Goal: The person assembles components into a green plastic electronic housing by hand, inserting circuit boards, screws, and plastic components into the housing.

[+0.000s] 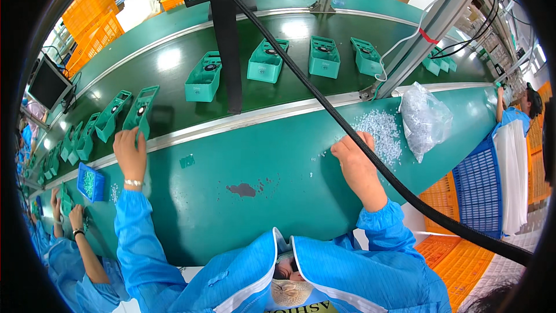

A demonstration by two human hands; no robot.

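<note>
The left hand's fingers are half curled at the near end of one green housing on the conveyor, and the right hand's fingertips are drawn nearly together beside one pile of small white pieces; I cannot tell whether either grips anything. Just right of that pile lies one clear bag; farther out are four green housings ahead and one blue bin at left.
</note>
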